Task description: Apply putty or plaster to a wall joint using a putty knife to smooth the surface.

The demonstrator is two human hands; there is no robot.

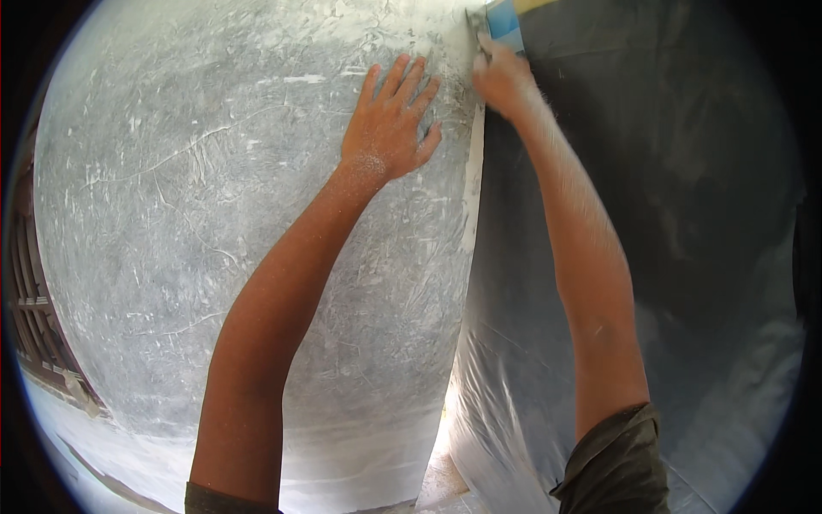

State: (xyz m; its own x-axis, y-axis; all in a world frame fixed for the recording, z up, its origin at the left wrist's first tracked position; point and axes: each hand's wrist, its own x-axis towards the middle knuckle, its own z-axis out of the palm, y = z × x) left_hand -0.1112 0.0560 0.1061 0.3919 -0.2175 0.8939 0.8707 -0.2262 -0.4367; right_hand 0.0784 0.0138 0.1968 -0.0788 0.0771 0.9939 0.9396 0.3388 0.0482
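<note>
A broad grey plastered wall, streaked with white dust and scratches, fills the left and middle of the head view. My left hand lies flat against its upper part, fingers spread, holding nothing. Farther up and to the right, my right hand is closed around what looks like a putty knife, its thin grey blade pointing up at the wall's right edge. Most of the handle is hidden in my fingers. Pale dust coats my right forearm and left wrist.
Dark plastic sheeting hangs along the wall's right edge, wrinkled lower down. A blue patch shows beside my right hand. Brown slatted bars stand at the far left. Bright light comes through a gap at the bottom middle.
</note>
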